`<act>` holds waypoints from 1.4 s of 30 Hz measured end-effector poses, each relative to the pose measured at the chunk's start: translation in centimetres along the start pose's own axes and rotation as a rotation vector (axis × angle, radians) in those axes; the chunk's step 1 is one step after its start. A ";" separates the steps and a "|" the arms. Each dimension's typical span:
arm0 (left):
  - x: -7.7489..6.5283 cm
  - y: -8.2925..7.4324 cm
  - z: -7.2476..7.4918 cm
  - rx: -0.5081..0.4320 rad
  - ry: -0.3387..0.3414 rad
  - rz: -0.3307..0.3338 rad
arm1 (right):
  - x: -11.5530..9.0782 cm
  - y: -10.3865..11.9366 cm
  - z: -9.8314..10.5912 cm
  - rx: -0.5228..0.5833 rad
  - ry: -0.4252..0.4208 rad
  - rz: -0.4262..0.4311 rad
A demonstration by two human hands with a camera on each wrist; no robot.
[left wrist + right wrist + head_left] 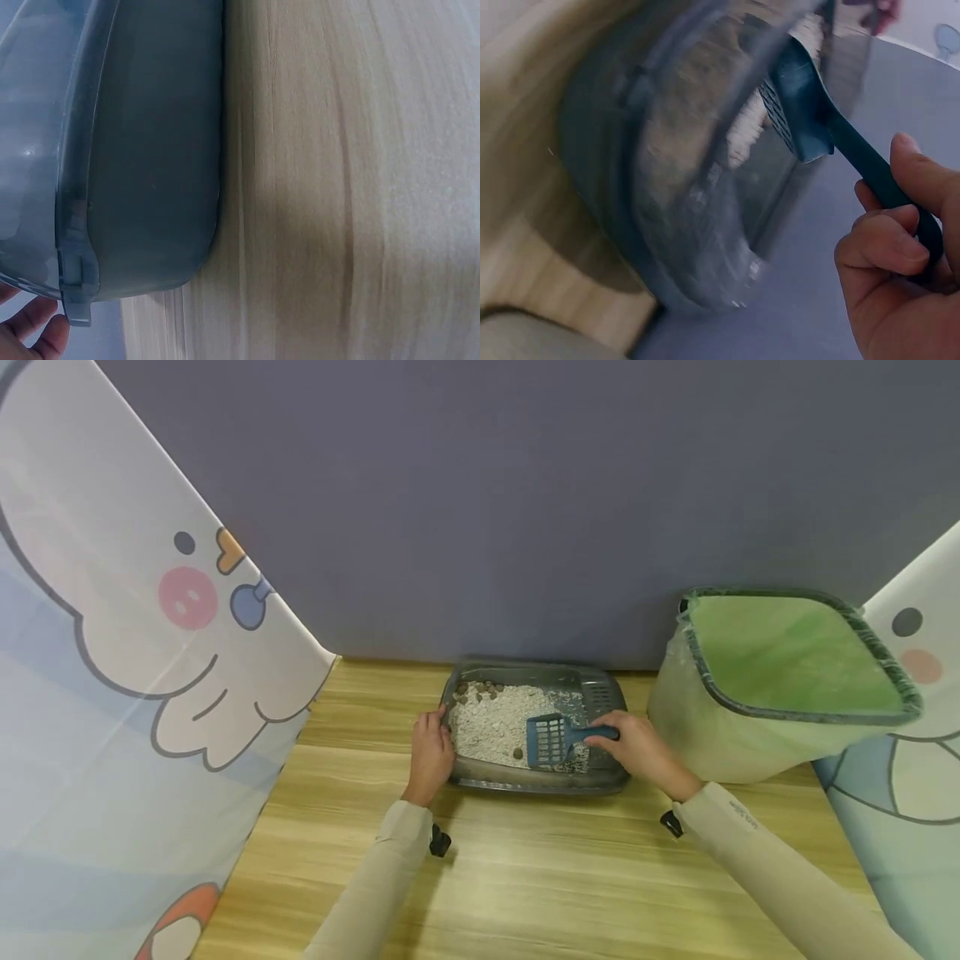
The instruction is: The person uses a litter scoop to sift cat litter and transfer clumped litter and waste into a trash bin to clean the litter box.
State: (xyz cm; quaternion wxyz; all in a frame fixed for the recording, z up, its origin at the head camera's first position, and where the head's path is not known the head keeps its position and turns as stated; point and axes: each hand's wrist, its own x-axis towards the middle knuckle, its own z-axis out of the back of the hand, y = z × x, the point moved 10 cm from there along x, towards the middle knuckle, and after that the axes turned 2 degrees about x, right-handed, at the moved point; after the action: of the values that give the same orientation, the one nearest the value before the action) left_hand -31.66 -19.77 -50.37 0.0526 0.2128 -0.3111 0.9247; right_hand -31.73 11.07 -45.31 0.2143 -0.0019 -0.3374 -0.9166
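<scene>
A dark grey litter box (536,785) stands on the wooden floor against the grey wall, holding pale litter (491,727). Brown clumps (480,688) gather at its back left, and one lies near the front. My left hand (430,758) grips the box's left rim; in the left wrist view its fingertips (52,334) meet the rim's corner. A blue slotted litter scoop (575,735) is over the right part of the litter. My right hand (639,747) holds its handle, thumb on one side and curled fingers on the other. Whether the scoop touches the litter is unclear.
To the right of the box stands a bin (720,747) with a translucent green liner folded over its dark rim. Cartoon-printed sheets (97,735) rise at left and right. Wooden floor (540,868) extends in front of the box.
</scene>
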 end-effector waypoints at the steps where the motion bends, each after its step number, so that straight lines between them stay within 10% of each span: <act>1: 0.0 0.0 -0.1 0.001 0.004 0.000 | 0.2 -0.4 -0.7 0.003 0.024 -0.018; 11: 0.1 -0.3 0.1 -0.012 -0.005 -0.007 | 1.1 -0.4 -6.9 -0.025 0.299 -0.104; 21: 0.1 0.1 -0.1 0.012 -0.028 -0.016 | 2.8 1.9 -10.3 0.037 0.284 -0.045; 32: 0.3 0.0 0.1 0.013 -0.040 -0.036 | 4.5 -0.4 -7.5 0.076 0.147 -0.101; 42: 0.2 -0.2 0.2 0.000 -0.067 -0.047 | 9.4 -2.8 -5.9 -0.025 0.213 -0.223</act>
State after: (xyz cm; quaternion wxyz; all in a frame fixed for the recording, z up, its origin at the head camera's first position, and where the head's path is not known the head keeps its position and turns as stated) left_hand -31.76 -19.74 -50.08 0.0640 0.2509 -0.3078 0.9155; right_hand -40.52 5.65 -50.22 0.1458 0.1302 -0.2995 -0.9338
